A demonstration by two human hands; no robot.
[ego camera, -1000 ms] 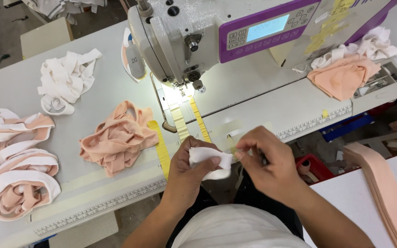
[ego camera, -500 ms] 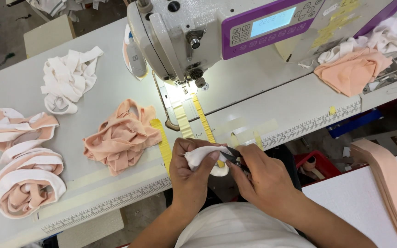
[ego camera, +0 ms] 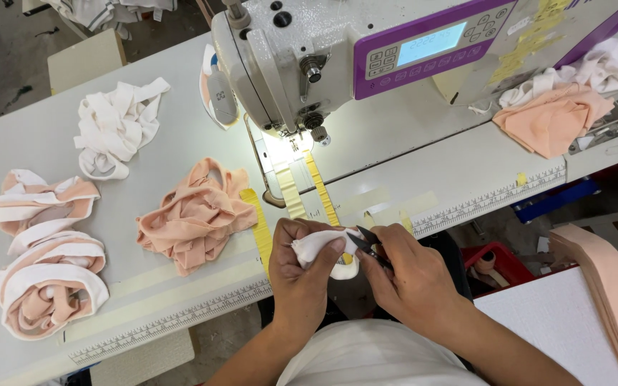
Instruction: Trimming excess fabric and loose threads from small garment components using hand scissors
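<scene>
Two hands meet at the counter (ego camera: 409,179) edge: my left hand (ego camera: 302,264) clamps a white fabric piece (ego camera: 317,246), and my right hand (ego camera: 413,275), now nearer, closes around small dark snips (ego camera: 368,241) touching it.

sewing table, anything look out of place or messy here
Nothing stands out. Peach fabric pile and white strips lie loose but apart on the table. Left hand holds a small white piece; right hand holds dark snips against it.
</scene>
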